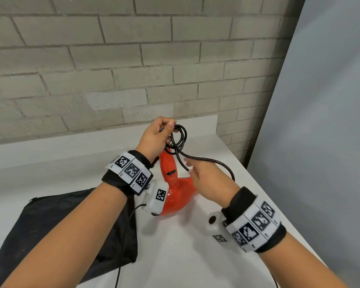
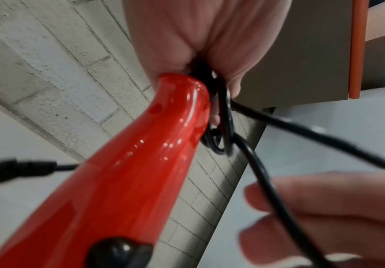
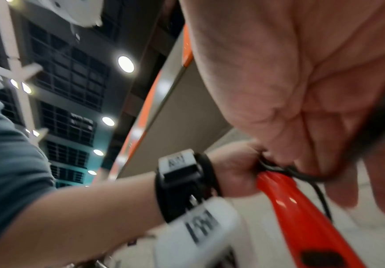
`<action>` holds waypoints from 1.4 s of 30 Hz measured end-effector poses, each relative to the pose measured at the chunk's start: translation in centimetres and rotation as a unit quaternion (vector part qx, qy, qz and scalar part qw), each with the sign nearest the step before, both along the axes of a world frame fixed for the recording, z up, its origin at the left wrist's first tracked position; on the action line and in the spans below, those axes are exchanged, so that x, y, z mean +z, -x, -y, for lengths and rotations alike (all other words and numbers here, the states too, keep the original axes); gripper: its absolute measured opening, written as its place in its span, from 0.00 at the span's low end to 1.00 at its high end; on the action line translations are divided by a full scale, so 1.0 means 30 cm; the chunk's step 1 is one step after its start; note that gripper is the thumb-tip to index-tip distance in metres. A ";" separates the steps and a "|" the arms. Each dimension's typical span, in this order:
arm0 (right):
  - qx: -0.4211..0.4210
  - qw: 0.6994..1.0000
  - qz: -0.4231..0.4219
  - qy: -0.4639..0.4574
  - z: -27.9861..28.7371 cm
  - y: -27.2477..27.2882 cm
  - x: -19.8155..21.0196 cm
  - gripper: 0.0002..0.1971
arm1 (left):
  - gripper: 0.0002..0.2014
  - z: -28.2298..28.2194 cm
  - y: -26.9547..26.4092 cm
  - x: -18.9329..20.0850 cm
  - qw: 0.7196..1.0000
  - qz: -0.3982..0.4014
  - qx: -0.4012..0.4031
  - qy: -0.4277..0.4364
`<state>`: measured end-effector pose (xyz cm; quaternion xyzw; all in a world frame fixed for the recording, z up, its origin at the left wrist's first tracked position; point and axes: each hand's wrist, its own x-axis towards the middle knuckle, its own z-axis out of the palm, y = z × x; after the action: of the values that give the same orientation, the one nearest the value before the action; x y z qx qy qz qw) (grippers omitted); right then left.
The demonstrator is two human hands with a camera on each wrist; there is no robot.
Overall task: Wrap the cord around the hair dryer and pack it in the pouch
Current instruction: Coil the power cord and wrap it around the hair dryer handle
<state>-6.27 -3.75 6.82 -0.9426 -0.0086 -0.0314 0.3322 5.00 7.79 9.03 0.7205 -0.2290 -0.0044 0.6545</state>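
Note:
A red hair dryer (image 1: 176, 194) stands on the white table (image 1: 195, 252) with its handle pointing up. My left hand (image 1: 164, 129) grips the handle's top end together with several loops of the black cord (image 1: 182, 136). From the loops the cord runs down to my right hand (image 1: 195, 169), just right of the handle, and is draped across its fairly straight fingers (image 2: 324, 208). The left wrist view shows the handle (image 2: 129, 181) and the cord (image 2: 301, 134) close up. A black pouch (image 1: 60, 225) lies flat at the left, under my left forearm.
A grey brick wall (image 1: 133, 69) stands behind the table. A grey panel (image 1: 320, 121) rises along the table's right edge. A thin black cable (image 1: 123, 246) from the left wrist camera hangs over the pouch.

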 end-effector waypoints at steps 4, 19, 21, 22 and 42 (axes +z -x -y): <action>0.082 0.995 -0.019 -0.044 -0.025 0.099 0.099 0.15 | 0.06 -0.006 0.004 0.001 1.000 0.003 -0.002 -0.011; 0.063 0.980 0.026 -0.187 0.092 -0.153 -0.017 0.14 | 0.08 0.014 0.081 0.028 0.993 -0.001 -0.114 -0.023; 0.027 0.979 0.069 -0.191 0.095 -0.160 -0.024 0.10 | 0.07 0.013 0.077 0.026 0.994 -0.006 -0.113 -0.008; 0.004 0.984 0.088 -0.158 0.105 -0.162 -0.021 0.10 | 0.07 0.011 0.072 0.023 0.994 -0.008 -0.111 -0.001; -0.103 0.979 -0.071 0.160 0.235 -0.160 -0.173 0.28 | 0.10 0.030 0.053 0.021 0.995 -0.042 -0.086 -0.017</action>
<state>-1.47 -10.80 1.62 -0.9792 0.1075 0.0036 0.1719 3.42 6.90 9.67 0.7081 -0.2628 -0.0950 0.6485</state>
